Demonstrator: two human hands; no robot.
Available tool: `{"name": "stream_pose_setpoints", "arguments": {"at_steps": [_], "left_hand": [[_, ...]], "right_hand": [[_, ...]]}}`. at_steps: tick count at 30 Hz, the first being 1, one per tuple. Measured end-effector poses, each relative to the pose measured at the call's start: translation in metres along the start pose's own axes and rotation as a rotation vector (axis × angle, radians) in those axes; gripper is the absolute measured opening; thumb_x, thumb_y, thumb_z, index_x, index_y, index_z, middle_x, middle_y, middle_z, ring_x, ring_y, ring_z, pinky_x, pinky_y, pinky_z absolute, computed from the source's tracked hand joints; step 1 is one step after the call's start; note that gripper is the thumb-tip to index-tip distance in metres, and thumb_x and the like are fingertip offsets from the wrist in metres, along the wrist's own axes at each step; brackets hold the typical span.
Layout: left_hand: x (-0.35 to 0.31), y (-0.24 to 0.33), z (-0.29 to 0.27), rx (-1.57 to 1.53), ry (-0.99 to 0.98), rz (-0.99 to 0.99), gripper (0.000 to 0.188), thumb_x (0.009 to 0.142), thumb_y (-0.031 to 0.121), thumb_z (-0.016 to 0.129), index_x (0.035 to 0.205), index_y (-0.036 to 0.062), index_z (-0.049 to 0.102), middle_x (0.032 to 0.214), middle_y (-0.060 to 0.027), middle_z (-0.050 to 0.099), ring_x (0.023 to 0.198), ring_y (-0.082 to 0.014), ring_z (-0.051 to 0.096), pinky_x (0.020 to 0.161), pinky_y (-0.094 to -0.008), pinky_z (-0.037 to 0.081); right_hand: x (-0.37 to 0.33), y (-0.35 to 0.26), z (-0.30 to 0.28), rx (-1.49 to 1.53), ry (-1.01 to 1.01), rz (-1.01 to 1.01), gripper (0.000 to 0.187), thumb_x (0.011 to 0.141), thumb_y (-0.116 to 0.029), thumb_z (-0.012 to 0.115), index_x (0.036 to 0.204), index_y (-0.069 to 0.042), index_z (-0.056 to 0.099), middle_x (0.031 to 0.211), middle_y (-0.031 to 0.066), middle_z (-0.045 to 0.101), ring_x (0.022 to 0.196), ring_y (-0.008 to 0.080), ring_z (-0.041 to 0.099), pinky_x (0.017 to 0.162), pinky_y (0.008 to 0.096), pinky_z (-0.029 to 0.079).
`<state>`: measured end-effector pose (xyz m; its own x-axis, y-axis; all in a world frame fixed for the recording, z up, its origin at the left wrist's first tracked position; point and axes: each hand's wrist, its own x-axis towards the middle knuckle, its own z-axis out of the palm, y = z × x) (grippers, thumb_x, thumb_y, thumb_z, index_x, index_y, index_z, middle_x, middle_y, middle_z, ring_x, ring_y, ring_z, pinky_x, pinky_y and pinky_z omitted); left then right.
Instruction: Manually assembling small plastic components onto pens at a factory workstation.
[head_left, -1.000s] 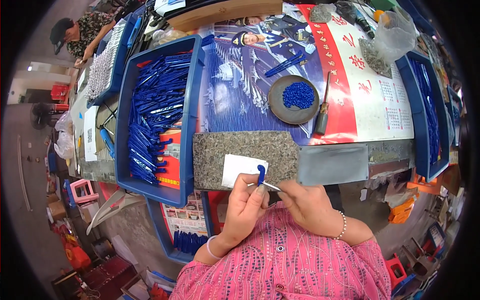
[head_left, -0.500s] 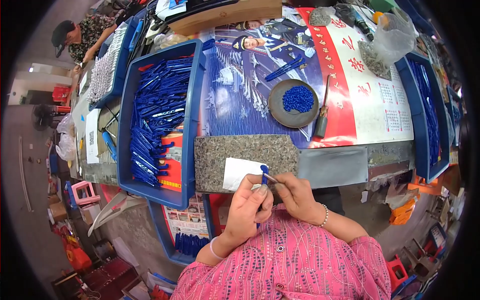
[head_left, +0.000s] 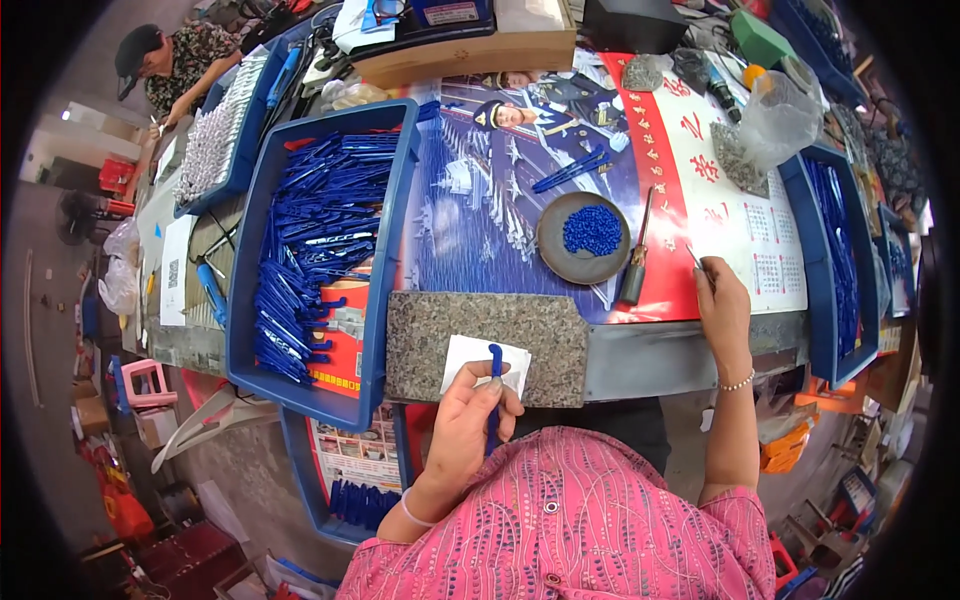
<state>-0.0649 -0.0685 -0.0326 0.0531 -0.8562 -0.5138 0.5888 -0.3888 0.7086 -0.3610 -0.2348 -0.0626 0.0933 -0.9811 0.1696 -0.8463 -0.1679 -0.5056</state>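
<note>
My left hand (head_left: 462, 415) is closed round a slim blue plastic piece with a hooked tip (head_left: 495, 362). The piece stands upright in front of a folded white paper (head_left: 457, 362) on a speckled stone slab (head_left: 555, 345). Farther right, my right hand (head_left: 724, 308) pinches a thin metal tool (head_left: 695, 258) over the poster; most of the tool is covered by the fingers. Between the hands and farther away, a round dark dish (head_left: 549, 255) holds many small blue beads (head_left: 592, 231). A screwdriver (head_left: 632, 278) lies beside the dish.
A blue crate (head_left: 378, 330) full of blue plastic pieces stands at left; another blue crate (head_left: 868, 300) is at right. Several blue pieces (head_left: 572, 170) lie on the poster (head_left: 440, 230). A clear plastic bag (head_left: 780, 120) sits at far right. A co-worker (head_left: 190, 70) is at far left.
My right hand has left the blue piece and moved right, over the poster, with the metal tool. My left hand keeps the piece and has shifted slightly left. The view has tilted slightly.
</note>
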Motion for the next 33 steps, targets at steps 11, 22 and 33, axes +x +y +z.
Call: {"name": "stream_pose_setpoints", "arguments": {"at_steps": [11, 22, 33], "left_hand": [[0.008, -0.017, -0.008, 0.145, 0.060, 0.060, 0.022, 0.097, 0.014, 0.041, 0.115, 0.0006, 0.040, 0.097, -0.0164, 0.062, 0.078, -0.0174, 0.064, 0.069, -0.0266, 0.052], [0.009, -0.015, -0.010, 0.065, 0.053, 0.029, 0.020, 0.098, 0.014, 0.039, 0.114, 0.0032, 0.039, 0.105, -0.0190, 0.061, 0.087, -0.0218, 0.064, 0.074, -0.0296, 0.052], [0.012, -0.016, -0.007, 0.037, 0.072, 0.034, 0.022, 0.097, 0.013, 0.039, 0.117, 0.0050, 0.038, 0.109, -0.0196, 0.059, 0.094, -0.0236, 0.063, 0.077, -0.0303, 0.052]], "right_hand": [[0.014, -0.099, 0.040, -0.142, -0.177, -0.692, 0.019, 0.070, -0.012, 0.067, 0.084, -0.008, 0.055, 0.086, 0.0079, 0.053, 0.082, 0.0245, 0.053, 0.073, 0.0361, 0.041], [0.039, -0.088, 0.043, -0.299, -0.151, -0.665, 0.012, 0.076, -0.012, 0.064, 0.074, -0.007, 0.054, 0.076, 0.0081, 0.051, 0.075, 0.0245, 0.052, 0.069, 0.0363, 0.038], [0.015, -0.113, 0.052, -0.015, -0.307, -0.571, 0.012, 0.079, -0.008, 0.061, 0.089, -0.004, 0.057, 0.080, 0.0110, 0.051, 0.074, 0.0297, 0.054, 0.066, 0.0391, 0.042]]}}
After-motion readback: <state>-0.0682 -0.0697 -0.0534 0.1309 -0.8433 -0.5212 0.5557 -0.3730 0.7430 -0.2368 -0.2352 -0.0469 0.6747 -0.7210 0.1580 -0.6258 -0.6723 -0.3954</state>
